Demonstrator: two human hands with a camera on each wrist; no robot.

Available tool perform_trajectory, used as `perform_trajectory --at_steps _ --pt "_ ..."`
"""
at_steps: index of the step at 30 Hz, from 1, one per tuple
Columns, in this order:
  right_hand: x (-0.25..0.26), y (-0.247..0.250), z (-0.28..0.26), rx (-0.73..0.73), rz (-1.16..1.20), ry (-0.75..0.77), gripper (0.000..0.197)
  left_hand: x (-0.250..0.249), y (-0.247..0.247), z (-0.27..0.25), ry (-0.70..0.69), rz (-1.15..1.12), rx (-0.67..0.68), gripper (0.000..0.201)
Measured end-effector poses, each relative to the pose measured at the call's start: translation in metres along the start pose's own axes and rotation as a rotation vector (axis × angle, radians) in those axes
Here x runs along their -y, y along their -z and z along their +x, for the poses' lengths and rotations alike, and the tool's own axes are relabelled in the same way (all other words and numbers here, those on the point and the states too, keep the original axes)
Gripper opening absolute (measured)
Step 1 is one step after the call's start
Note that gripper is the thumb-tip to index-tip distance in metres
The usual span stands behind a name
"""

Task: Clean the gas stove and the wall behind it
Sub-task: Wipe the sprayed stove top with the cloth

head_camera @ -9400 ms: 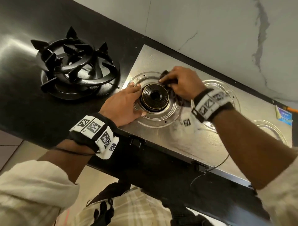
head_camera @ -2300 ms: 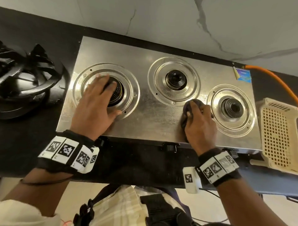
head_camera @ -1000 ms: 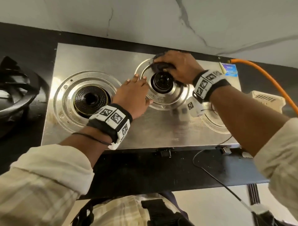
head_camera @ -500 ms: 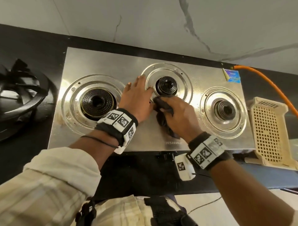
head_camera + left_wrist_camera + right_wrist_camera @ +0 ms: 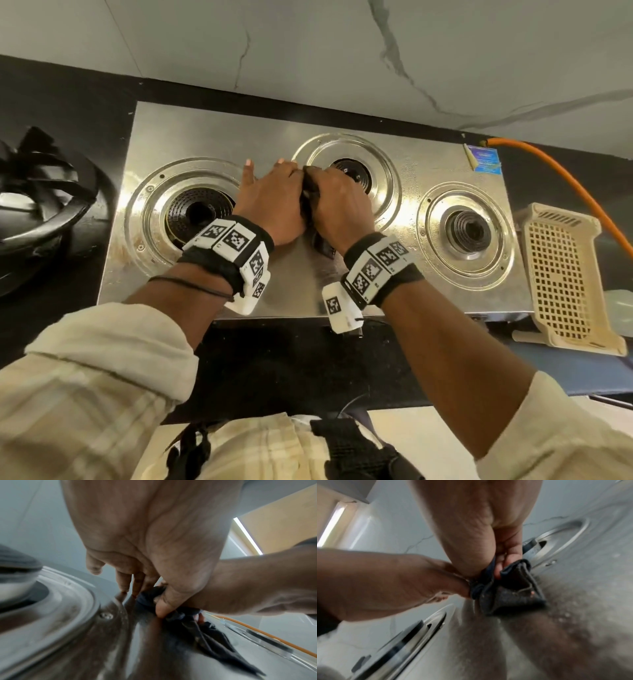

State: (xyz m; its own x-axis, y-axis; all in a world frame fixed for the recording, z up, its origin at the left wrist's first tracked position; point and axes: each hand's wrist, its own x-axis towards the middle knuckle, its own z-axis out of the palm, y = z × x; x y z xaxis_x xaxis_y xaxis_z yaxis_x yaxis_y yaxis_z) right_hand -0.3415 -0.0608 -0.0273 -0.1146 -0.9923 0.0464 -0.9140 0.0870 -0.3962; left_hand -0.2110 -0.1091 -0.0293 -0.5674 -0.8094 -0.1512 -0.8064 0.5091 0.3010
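Observation:
A steel three-burner gas stove (image 5: 411, 164) sits against the white veined wall (image 5: 308, 51). My left hand (image 5: 270, 198) lies on the steel between the left burner (image 5: 197, 214) and the middle burner (image 5: 356, 171), its fingers (image 5: 123, 584) straight and touching the surface. Its thumb touches the dark cloth (image 5: 205, 635). My right hand (image 5: 337, 202) sits right beside it and grips the bunched cloth (image 5: 308, 192) on the middle burner's left rim. In the right wrist view the right hand's fingers (image 5: 506, 559) curl into the cloth (image 5: 510, 591), which drags on the stove.
Black pan supports (image 5: 37, 202) are stacked on the black counter (image 5: 291, 359) to the left. A cream plastic basket (image 5: 561, 274) lies off the stove's right end, past the right burner (image 5: 471, 231). An orange gas hose (image 5: 555, 181) runs behind it.
Over the last second my right hand brought the cloth from behind the middle burner round to its front, then up to its left rim. The left hand stayed between the burners.

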Motion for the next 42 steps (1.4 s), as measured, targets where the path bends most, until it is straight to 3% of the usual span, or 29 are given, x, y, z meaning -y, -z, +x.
perform_trajectory --at_steps 5,9,15,20,24,29,34,42 --pt "-0.02 0.008 -0.032 -0.002 0.151 0.029 0.025 -0.003 -0.003 -0.013 -0.02 -0.015 -0.018 0.065" --pt "-0.039 0.017 -0.052 0.023 0.106 0.027 0.036 -0.013 -0.003 -0.022 -0.144 0.071 0.049 0.066" --pt "-0.072 0.043 -0.067 0.038 0.039 -0.058 0.037 -0.016 -0.004 -0.027 -0.157 0.162 0.117 0.062" --pt "-0.095 0.057 -0.046 -0.017 -0.012 -0.157 0.037 -0.023 0.002 -0.023 -0.176 0.151 0.074 0.056" --pt "-0.105 0.058 -0.012 -0.031 -0.055 -0.152 0.035 -0.024 0.003 -0.021 -0.184 0.077 0.053 0.047" --pt "-0.098 0.062 0.045 0.059 -0.084 -0.034 0.035 -0.02 -0.002 -0.022 -0.174 -0.018 0.044 0.045" --pt "-0.075 0.073 0.096 0.32 -0.123 0.171 0.044 -0.015 -0.005 -0.026 -0.18 -0.059 0.056 0.049" --pt "-0.011 0.049 0.114 0.536 -0.167 0.546 0.046 -0.016 -0.003 -0.029 -0.163 -0.067 0.057 0.052"
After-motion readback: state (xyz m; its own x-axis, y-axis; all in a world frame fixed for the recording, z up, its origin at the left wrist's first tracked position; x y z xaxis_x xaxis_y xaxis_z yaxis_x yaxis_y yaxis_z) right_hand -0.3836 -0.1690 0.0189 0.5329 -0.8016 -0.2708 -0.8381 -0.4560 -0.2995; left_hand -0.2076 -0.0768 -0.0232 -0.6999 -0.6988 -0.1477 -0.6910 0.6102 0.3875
